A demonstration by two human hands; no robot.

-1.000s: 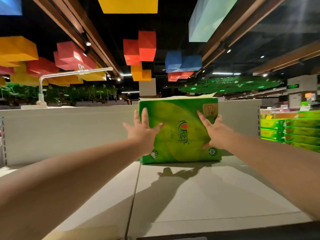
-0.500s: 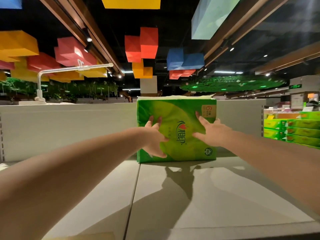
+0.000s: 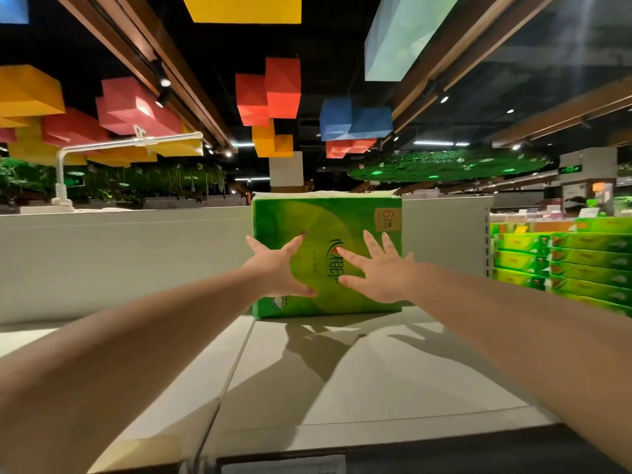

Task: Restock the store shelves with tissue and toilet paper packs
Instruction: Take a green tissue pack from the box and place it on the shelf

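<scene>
A green tissue pack (image 3: pixel 325 220) stands upright at the back of the top shelf (image 3: pixel 359 381), against the grey back panel (image 3: pixel 119 261). My left hand (image 3: pixel 277 268) lies flat on the pack's front face, left of centre, with fingers spread and straight. My right hand (image 3: pixel 376 271) presses the same face right of centre, fingers also spread. Neither hand curls round the pack. Both arms reach out over the shelf.
More green tissue packs (image 3: pixel 561 265) are stacked on a shelf at the right. A white bracket arm (image 3: pixel 113 145) rises behind the back panel at the left. The shelf's front edge with a price strip (image 3: pixel 284 465) runs along the bottom.
The pack has slid further back toward the panel. Both hands have shifted inward on its front face, and my fingers now spread flat against it.
</scene>
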